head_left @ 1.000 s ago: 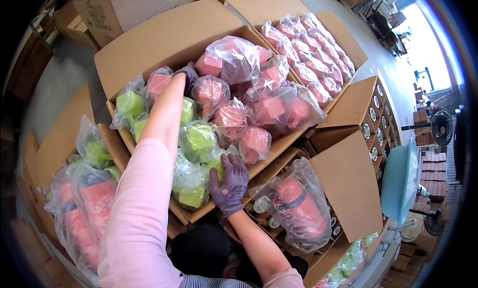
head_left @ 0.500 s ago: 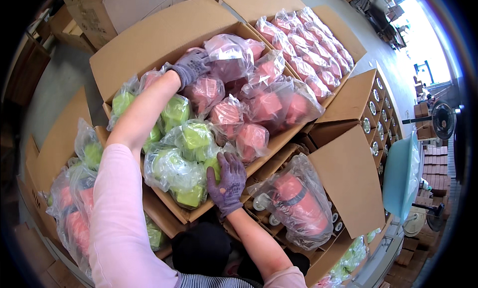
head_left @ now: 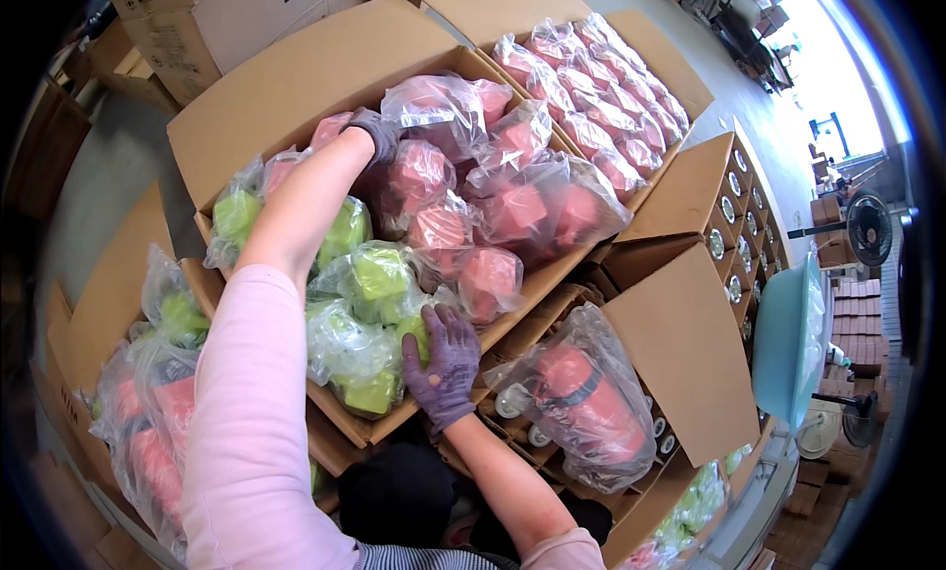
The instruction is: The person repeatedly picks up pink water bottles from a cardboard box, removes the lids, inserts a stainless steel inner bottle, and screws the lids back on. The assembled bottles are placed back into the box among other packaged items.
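A large open cardboard box (head_left: 305,63) holds pink plastic-wrapped pieces (head_left: 418,172) and green plastic-wrapped pieces (head_left: 377,272). My left hand (head_left: 374,136), in a grey glove, reaches down among the pink pieces near the far wall. Its fingers are hidden, so I cannot tell whether they grip anything. My right hand (head_left: 445,368), in a purple-grey glove, lies at the near side of the box with thumb and fingers apart. Its fingertips are beside a bagged green piece and it holds nothing.
Behind stands a box of pink bagged pieces in rows (head_left: 601,102). To the right is a divided carton (head_left: 724,210) of round-topped items. A pink bagged bundle (head_left: 586,402) lies on another carton nearby. A blue basin (head_left: 788,343) and a fan (head_left: 867,230) are farther right.
My left hand has sunk deeper between the pink pieces, and its fingers have gone out of sight. My right hand stays at the same place by the box edge.
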Demonstrator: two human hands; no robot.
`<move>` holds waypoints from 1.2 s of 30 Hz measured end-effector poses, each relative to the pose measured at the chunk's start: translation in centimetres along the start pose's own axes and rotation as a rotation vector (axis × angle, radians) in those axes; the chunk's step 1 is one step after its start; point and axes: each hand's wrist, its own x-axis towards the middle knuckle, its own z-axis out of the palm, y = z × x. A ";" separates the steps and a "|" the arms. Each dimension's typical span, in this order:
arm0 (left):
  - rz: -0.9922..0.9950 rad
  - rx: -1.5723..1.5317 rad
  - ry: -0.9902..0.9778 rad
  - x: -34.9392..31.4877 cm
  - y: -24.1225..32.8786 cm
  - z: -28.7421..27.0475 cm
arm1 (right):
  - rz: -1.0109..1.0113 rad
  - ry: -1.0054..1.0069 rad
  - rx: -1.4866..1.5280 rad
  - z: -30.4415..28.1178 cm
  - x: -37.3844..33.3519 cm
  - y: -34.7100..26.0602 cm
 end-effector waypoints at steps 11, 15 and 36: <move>-0.229 0.079 0.444 11.0 4.5 6.3 | 0.061 0.033 -0.040 -0.2 0.1 0.8; -0.389 -0.302 0.636 13.3 -6.3 12.0 | -0.067 -0.047 0.090 0.3 0.3 -0.9; -0.413 0.081 0.366 3.5 -0.3 -2.5 | -0.008 -0.042 0.032 0.0 0.3 0.2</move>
